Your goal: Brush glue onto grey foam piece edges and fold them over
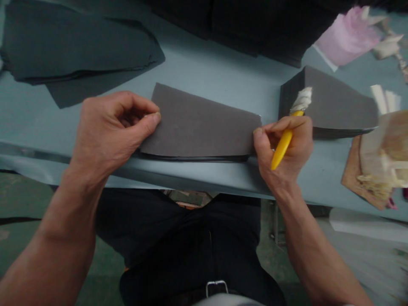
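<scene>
A short stack of grey sheets (pixel 204 123) lies near the front edge of the table, its layers showing along the near side. My left hand (pixel 111 131) pinches the left edge of the top sheet between thumb and forefinger. At the right edge, my right hand (pixel 285 144) has its thumb and forefinger closed on the sheet's corner. That same hand also holds a yellow-handled brush (pixel 283 146), with its whitish, caked-looking end pointing up and away. Just beyond my right hand stands a taller stack of grey pieces (pixel 341 100).
Dark fabric-like pieces (pixel 73 46) lie at the back left of the pale blue table (pixel 191 59). Black stacked material (pixel 236 25) stands along the back. Pink crumpled material (pixel 350 36) sits at the far right. Nearer, a stained brown board (pixel 353 170) holds pale, crusted items.
</scene>
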### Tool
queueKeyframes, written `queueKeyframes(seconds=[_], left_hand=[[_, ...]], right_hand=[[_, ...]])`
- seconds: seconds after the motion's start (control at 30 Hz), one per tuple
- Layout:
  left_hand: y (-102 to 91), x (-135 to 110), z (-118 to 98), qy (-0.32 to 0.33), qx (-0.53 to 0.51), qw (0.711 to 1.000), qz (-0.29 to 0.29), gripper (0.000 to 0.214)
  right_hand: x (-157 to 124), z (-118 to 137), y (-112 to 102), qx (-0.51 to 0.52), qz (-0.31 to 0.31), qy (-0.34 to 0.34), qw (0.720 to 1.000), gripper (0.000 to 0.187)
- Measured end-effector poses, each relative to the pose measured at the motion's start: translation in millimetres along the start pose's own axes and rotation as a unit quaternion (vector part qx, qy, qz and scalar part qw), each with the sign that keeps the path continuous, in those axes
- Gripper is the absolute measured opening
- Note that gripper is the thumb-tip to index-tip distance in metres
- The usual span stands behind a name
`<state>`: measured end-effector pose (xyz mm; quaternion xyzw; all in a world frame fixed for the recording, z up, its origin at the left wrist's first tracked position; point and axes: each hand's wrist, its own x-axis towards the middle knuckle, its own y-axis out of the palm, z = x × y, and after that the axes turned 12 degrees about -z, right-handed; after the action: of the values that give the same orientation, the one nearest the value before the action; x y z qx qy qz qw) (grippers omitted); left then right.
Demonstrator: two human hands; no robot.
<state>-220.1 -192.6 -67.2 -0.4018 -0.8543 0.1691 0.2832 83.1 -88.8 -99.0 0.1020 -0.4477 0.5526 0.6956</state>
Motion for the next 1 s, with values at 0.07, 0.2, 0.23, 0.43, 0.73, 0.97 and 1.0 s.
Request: queueKeyframes(seconds=[0.07, 0.2, 0.23, 0.43, 0.73, 0.97, 1.0], left_hand=[[0.4, -0.3, -0.2, -0.001, 0.005, 1.0, -0.002, 0.022], [1.5, -0.9, -2.6, -0.002, 0.019, 1.0, -0.004, 0.021], [1.8, -1.1, -3.2, -0.003, 0.021, 1.0, -0.006, 0.021], [2.7, -1.4, -5.9, 0.001, 0.047, 0.999, -0.018, 0.021], [-1.0, -3.5, -7.3, 0.004, 0.039, 0.999, -0.004, 0.022], [-3.4, -3.4, -3.4, 0.011, 0.028, 1.0, 0.002, 0.018], [-3.5, -3.7, -3.0, 0.013, 0.028, 1.0, 0.002, 0.018]], right_hand=[[0.5, -0.4, -1.0, 0.004, 0.012, 0.011, 1.0, 0.032], [1.1, -3.4, -2.2, 0.022, 0.033, 0.029, 0.999, 0.03], [1.1, -4.3, -2.3, 0.03, 0.036, 0.03, 0.998, 0.029], [1.6, -5.4, -2.1, 0.031, 0.036, 0.023, 0.999, 0.027], [0.9, -2.3, -3.0, 0.028, 0.041, 0.026, 0.998, 0.026], [2.4, 1.2, -3.7, 0.012, 0.044, 0.021, 0.999, 0.026], [2.9, 2.2, -3.6, 0.008, 0.04, 0.016, 0.999, 0.025]])
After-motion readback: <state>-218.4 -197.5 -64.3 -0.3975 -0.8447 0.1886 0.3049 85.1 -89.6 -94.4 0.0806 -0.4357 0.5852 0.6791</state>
